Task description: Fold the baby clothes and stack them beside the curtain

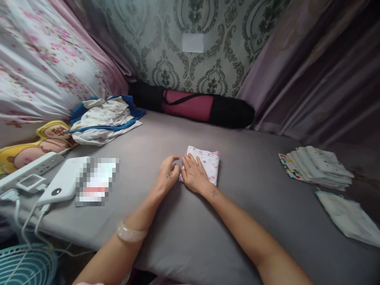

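Observation:
A small folded cloth (211,164), white with pink print and a pink corner, lies on the grey bed sheet in front of me. My right hand (194,172) rests flat on its left part, fingers stretched out. Close by the cloth's left edge is my left hand (168,173), its fingers bent and a gap showing between thumb and forefinger. Nothing shows inside that gap, and the lower fingers are partly hidden. A pale bangle (130,232) sits on my left forearm.
At right are a stack of folded cloths (322,166) and a loose white cloth (348,217). Heaped clothes (107,116) lie at back left, near a power bank (63,182), power strip (32,170) and cables. A black-and-maroon long bag (188,105) lies along the wall.

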`<state>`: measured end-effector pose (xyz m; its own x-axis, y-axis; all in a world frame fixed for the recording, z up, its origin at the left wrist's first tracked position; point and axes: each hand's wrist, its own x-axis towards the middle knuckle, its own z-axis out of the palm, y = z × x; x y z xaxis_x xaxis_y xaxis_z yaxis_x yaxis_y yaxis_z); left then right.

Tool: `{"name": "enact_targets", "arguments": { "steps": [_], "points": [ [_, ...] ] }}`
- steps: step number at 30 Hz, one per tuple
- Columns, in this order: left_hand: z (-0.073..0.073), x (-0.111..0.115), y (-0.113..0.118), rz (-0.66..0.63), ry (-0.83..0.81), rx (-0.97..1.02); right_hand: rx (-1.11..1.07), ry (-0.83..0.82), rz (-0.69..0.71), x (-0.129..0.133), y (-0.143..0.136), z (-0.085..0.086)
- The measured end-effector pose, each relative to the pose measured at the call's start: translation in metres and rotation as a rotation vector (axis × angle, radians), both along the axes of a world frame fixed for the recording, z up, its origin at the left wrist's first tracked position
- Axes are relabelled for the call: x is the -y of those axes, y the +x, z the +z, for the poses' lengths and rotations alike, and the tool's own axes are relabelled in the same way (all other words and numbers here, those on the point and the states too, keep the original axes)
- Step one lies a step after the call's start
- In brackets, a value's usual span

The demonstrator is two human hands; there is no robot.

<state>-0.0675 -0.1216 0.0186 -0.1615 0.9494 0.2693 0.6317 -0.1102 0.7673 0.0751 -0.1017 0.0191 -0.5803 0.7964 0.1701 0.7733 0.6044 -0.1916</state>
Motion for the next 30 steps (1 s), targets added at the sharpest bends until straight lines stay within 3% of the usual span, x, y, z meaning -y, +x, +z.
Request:
{"name": "enact_targets", "arguments": {
  "steps": [6, 11, 18, 22, 25, 30],
  "points": [
    [-0.001, 0.003, 0.005, -0.106, 0.148, -0.097, -0.217, -0.141, 0.084, -0.006, 0.026, 0.014],
    [-0.002, 0.006, 0.01, -0.298, 0.24, -0.269, -0.219, -0.046, -0.133, -0.025, 0.06, 0.02],
    [-0.008, 0.012, 0.019, -0.419, 0.041, -0.486, -0.033, -0.045, -0.239, -0.05, 0.075, 0.007],
    [-0.013, 0.01, 0.017, -0.436, 0.013, -0.47, 0.008, -0.096, -0.239, -0.058, 0.077, -0.004],
    [-0.017, 0.008, 0.014, -0.456, 0.037, -0.408, 0.0, -0.149, -0.216, -0.057, 0.081, -0.001],
    [-0.018, 0.006, 0.013, -0.463, 0.099, -0.277, -0.008, -0.011, -0.166, -0.025, 0.075, 0.007]
  ]
}}
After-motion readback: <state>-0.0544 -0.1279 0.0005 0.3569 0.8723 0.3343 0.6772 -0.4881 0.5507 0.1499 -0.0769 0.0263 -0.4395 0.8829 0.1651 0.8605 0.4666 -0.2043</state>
